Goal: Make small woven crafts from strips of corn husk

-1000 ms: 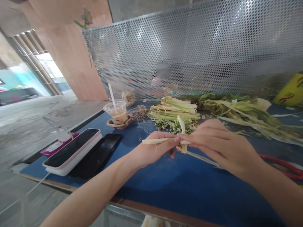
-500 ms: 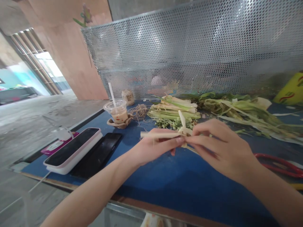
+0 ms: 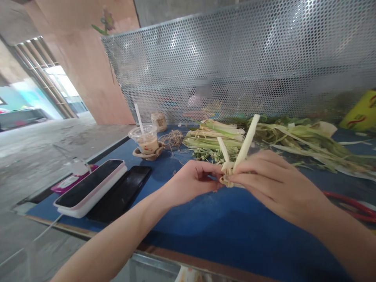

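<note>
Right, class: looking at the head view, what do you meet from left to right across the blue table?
Pink-edged device, flat black device, drink cup, tangled twine, left hand, pale folded strips, right hand, red handles.

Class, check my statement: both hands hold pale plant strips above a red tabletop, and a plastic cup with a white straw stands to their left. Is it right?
No: the tabletop is blue, not red, as the head view shows. The rest stands: the left hand and right hand hold pale plant strips above it, and a plastic cup with a white straw stands to their left.
</note>
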